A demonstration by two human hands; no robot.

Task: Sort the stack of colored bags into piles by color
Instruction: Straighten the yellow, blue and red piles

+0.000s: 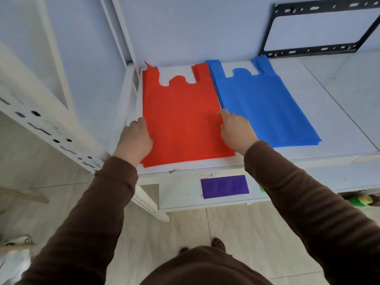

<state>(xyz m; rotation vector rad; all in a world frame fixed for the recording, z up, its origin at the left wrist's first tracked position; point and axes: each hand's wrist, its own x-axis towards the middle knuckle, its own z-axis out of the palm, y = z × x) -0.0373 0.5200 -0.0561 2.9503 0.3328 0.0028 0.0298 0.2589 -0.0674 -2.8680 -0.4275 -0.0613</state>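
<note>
Head view shows the red bags (183,120) flat on the white desk (329,112), with the blue bags (265,108) just beside them at 3 o'clock. Left hand (135,138) rests on the red pile's 9 o'clock edge, fingers curled. Right hand (236,128) presses its 3 o'clock edge, forefinger extended. A purple sheet (224,186) lies on the shelf at 6 o'clock.
</note>
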